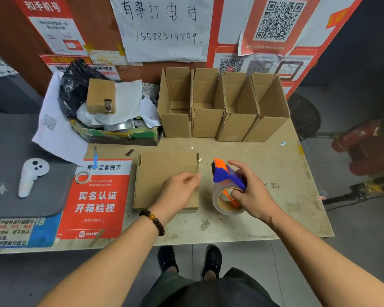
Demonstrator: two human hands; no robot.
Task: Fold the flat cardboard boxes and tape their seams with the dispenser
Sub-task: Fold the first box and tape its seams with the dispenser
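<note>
Standing in a row at the back of the surface [264,156] are four folded open boxes [222,107], while one flat box [162,173] is lying in front. The left hand [177,191] is resting on the flat box's right edge, fingers [192,178] curling together as if pinching something too small to make out. The right hand [251,191] is gripping the one blue-and-orange tape dispenser [226,185] just beside it, fingers hooking through the roll. Posters are covering the wall; a cluttered tray [118,131] is sitting left.
</note>
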